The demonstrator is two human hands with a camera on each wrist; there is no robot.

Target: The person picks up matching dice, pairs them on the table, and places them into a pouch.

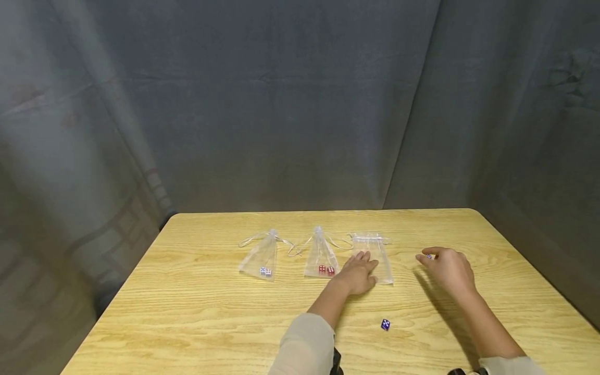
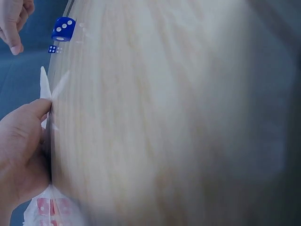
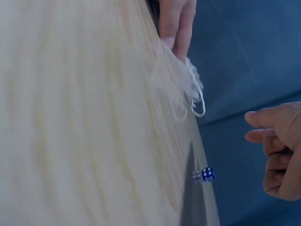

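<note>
My left hand (image 1: 358, 273) lies with its fingers spread on a sheer white drawstring pouch (image 1: 384, 268), flat on the table. One edge of this pouch (image 2: 45, 84) sticks up in the left wrist view. To the right, my right hand (image 1: 451, 268) is over a blue die (image 1: 428, 256) with white dots. In the right wrist view this die (image 3: 207, 174) rests on the table, apart from the right hand (image 3: 282, 146), whose thumb and forefinger reach out while its other fingers curl. Another blue die (image 1: 385, 324) lies nearer me, between the forearms.
Left of my left hand stands a tied sheer pouch (image 1: 319, 255) with red dice (image 1: 326, 270) inside. Farther left is a similar pouch (image 1: 255, 260) holding white dice (image 1: 265, 272). The wooden table (image 1: 187, 312) ends at a grey curtain (image 1: 281, 130) behind.
</note>
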